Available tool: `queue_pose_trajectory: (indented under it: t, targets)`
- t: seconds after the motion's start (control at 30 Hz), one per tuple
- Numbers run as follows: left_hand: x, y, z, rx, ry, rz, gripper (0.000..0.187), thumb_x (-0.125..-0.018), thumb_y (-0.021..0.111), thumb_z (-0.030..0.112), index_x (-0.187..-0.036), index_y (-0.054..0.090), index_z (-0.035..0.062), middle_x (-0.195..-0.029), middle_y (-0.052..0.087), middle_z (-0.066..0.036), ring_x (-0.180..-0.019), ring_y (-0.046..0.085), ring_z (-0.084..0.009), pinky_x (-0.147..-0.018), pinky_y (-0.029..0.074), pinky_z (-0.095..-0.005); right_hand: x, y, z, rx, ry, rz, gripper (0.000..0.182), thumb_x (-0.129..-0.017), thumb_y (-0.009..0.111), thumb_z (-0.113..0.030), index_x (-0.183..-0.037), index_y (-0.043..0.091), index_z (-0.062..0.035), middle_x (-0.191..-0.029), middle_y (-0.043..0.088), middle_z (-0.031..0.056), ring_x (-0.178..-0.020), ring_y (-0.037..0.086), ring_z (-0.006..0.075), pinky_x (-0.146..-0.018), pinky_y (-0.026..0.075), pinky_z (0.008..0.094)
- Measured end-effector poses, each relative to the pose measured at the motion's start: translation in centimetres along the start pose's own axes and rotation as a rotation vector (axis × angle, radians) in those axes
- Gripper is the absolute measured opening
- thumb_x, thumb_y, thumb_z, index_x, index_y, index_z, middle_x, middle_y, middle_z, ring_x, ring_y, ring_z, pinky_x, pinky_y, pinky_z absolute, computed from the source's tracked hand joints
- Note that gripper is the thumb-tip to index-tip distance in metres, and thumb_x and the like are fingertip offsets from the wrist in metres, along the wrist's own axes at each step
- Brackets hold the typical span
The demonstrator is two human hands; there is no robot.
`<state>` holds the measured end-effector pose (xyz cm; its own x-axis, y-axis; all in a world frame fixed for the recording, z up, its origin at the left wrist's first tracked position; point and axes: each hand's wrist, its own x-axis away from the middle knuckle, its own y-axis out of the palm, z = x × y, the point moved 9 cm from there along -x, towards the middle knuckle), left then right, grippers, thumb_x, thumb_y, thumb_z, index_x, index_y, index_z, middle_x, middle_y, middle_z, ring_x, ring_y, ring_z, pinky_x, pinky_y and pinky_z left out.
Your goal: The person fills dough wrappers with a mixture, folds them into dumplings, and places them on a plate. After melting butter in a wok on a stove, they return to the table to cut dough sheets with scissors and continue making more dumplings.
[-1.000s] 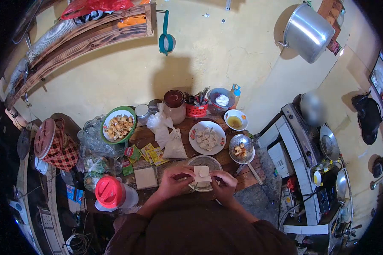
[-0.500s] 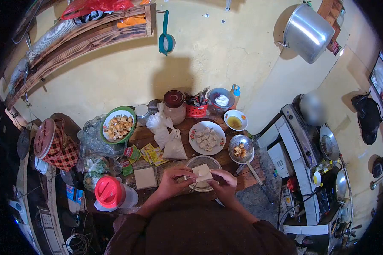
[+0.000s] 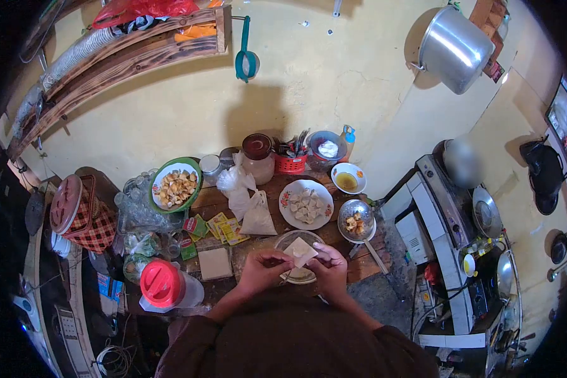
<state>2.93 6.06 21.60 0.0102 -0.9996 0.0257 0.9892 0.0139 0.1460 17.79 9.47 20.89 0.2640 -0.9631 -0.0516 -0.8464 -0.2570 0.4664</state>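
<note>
A square dumpling wrapper [image 3: 301, 249] is held up between my two hands, one corner pointing away from me. My left hand [image 3: 263, 271] pinches its left edge, and my right hand [image 3: 329, 267] grips the right side with thumb and fingers. A small pale lump seems to lie on the wrapper, too small to make out well. Under the hands is a clear bowl [image 3: 283, 242], its contents partly covered. A stack of square wrappers [image 3: 215, 264] lies left of my left hand. Beyond the bowl, a flowered plate [image 3: 286, 203] carries several folded dumplings [image 3: 307, 206].
Fried pieces fill a green-rimmed bowl [image 3: 195, 197] at left; others lie in a strainer [image 3: 346, 214] at right. Seasoning packets [image 3: 228, 229], a bag of white powder [image 3: 258, 217] and a red-lidded container [image 3: 163, 283] share the table. A stove [image 3: 444, 189] stands right.
The wrapper has been turned from lying nearly square to me into a diamond position. Both hands have shifted a little with it, the right one slightly inward.
</note>
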Motion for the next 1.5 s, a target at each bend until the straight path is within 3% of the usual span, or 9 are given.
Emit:
queue_pose_trajectory:
  t: [0.3, 0.4, 0.73, 0.93, 1.0, 1.23, 1.4, 1.5]
  targets:
    - [0.1, 0.7, -2.1, 0.219, -0.171, -0.064, 0.013, -0.079, 0.065, 0.008, -0.088, 0.065, -0.0015, -0.085, 0.064, -0.006, -0.080, 0.060, -0.0107, -0.076, 0.048, -0.0240, 0.0, 0.1, 1.7, -0.231, 0.164, 0.007, 0.037, -0.078, 0.059, 0.008, -0.113, 0.050, 0.0019, -0.097, 0.061, 0.0146, -0.087, 0.061, 0.0193, -0.080, 0.051, 0.0325]
    - [0.4, 0.9, -2.7, 0.273, -0.260, -0.045, 0.013, -0.080, 0.064, 0.008, -0.089, 0.063, -0.0015, -0.085, 0.064, -0.007, -0.079, 0.060, -0.0110, -0.074, 0.048, -0.0229, -0.2, 0.1, 1.9, -0.206, 0.133, -0.023, 0.039, -0.077, 0.060, 0.008, -0.114, 0.049, 0.0016, -0.096, 0.061, 0.0133, -0.085, 0.060, 0.0184, -0.078, 0.050, 0.0305]
    - [0.4, 1.0, -3.5, 0.419, -0.291, -0.061, 0.014, -0.081, 0.064, 0.008, -0.091, 0.062, -0.0013, -0.087, 0.063, -0.007, -0.081, 0.060, -0.0122, -0.075, 0.048, -0.0235, -0.3, 1.1, 1.7, -0.215, 0.137, -0.090, 0.045, -0.076, 0.061, 0.008, -0.117, 0.047, 0.0009, -0.096, 0.060, 0.0122, -0.087, 0.059, 0.0175, -0.079, 0.049, 0.0293]
    - [0.6, 0.8, -0.6, 0.103, -0.169, -0.063, 0.018, -0.079, 0.066, 0.009, -0.092, 0.062, -0.0028, -0.089, 0.064, -0.008, -0.083, 0.061, -0.0123, -0.076, 0.049, -0.0249, -0.4, 0.9, 1.7, -0.167, 0.137, -0.026, 0.039, -0.074, 0.061, 0.010, -0.110, 0.048, 0.0009, -0.093, 0.061, 0.0121, -0.084, 0.060, 0.0172, -0.076, 0.050, 0.0285]
    - [0.9, 0.8, 0.5, 0.027, -0.107, 0.007, 0.020, -0.078, 0.067, 0.008, -0.093, 0.062, -0.0042, -0.089, 0.065, -0.009, -0.082, 0.062, -0.0125, -0.074, 0.051, -0.0252, -0.3, 0.4, 1.0, -0.084, -0.027, -0.009, 0.034, -0.073, 0.062, 0.011, -0.103, 0.049, 0.0005, -0.089, 0.062, 0.0107, -0.079, 0.061, 0.0158, -0.072, 0.051, 0.0265]
    - [1.1, 0.2, 2.3, -0.257, 0.003, 0.073, 0.016, -0.077, 0.068, 0.009, -0.090, 0.065, -0.0011, -0.087, 0.066, -0.008, -0.078, 0.063, -0.0111, -0.068, 0.052, -0.0246, 0.2, 0.9, -0.2, 0.167, -0.096, -0.006, 0.028, -0.074, 0.065, 0.008, -0.097, 0.051, -0.0002, -0.084, 0.063, 0.0082, -0.075, 0.062, 0.0129, -0.069, 0.051, 0.0246]
    - [1.3, 0.2, 3.9, -0.504, 0.304, 0.136, 0.015, -0.076, 0.066, 0.011, -0.088, 0.066, 0.0018, -0.085, 0.066, -0.011, -0.069, 0.064, -0.0168, -0.062, 0.051, -0.0280, 0.2, 1.3, -0.5, 0.176, -0.122, 0.010, 0.027, -0.074, 0.066, 0.007, -0.096, 0.052, 0.0002, -0.085, 0.062, 0.0075, -0.076, 0.061, 0.0121, -0.069, 0.051, 0.0243]
    - [1.5, 0.6, 4.5, -0.708, 0.294, 0.131, 0.012, -0.076, 0.065, 0.013, -0.082, 0.066, 0.0035, -0.082, 0.065, -0.010, -0.069, 0.064, -0.0221, -0.059, 0.051, -0.0310, 0.0, 1.3, -0.3, 0.168, -0.114, 0.004, 0.027, -0.074, 0.066, 0.007, -0.097, 0.052, 0.0005, -0.085, 0.062, 0.0071, -0.076, 0.060, 0.0119, -0.069, 0.050, 0.0241]
